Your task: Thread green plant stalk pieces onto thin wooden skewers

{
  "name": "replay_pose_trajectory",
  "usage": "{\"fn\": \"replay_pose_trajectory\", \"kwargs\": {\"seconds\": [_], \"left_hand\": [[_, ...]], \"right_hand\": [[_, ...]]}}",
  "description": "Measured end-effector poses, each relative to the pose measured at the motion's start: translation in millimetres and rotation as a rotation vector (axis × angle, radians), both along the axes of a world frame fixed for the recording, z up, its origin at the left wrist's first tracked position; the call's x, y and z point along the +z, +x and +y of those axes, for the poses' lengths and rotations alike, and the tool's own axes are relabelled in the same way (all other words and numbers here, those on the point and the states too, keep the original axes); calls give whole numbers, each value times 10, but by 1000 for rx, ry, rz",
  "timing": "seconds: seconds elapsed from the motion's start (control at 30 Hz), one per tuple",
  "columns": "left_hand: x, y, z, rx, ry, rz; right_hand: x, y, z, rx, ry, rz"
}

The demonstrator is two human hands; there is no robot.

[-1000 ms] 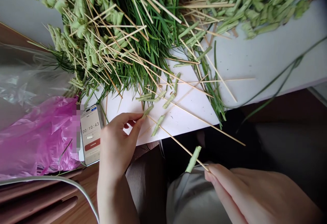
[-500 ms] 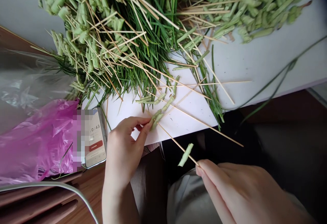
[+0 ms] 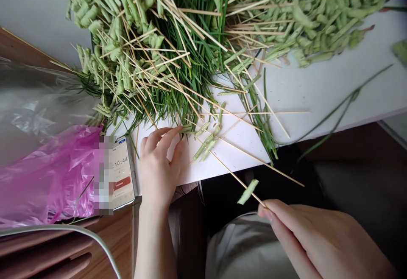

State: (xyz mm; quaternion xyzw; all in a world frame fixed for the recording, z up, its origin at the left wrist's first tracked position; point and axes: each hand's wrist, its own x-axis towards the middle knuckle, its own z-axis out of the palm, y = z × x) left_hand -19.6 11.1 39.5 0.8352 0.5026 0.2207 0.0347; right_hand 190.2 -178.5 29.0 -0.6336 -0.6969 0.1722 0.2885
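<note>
We find a white table top (image 3: 321, 88) as the work surface, its near edge running diagonally across the view, with a wooden bench (image 3: 111, 245) below it at the lower left. A large heap of long grass blades (image 3: 193, 29) covers the far part of the table, mixed with folded green strips and many thin bamboo skewers. To the left of the heap lie a clear plastic sheet (image 3: 34, 109) and a pink plastic bag (image 3: 47, 177). A white cable (image 3: 60, 228) crosses the lower left corner.

A phone (image 3: 124, 173) lies just beside the pink bag, partly covered by a blur patch; its timer reads 10:44.

We observe the left hand (image 3: 159, 164) resting at the table edge, near the phone. Its fingers (image 3: 162, 137) stand apart, not closed, and their tips are touching a short green strip (image 3: 186, 129).

We observe the right hand (image 3: 318, 236) at the lower right, below the table edge. Its thumb and forefinger are pressed together on the end of a bamboo skewer (image 3: 230, 168). A folded green strip (image 3: 247, 192) sits threaded on this skewer, near the pinch.
</note>
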Motion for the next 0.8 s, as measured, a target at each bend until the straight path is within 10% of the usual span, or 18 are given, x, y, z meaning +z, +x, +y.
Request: {"fn": "replay_pose_trajectory", "kwargs": {"seconds": [0.8], "left_hand": [[22, -77, -19, 77, 57, -52]], "right_hand": [[67, -34, 64, -11, 6, -36]]}}
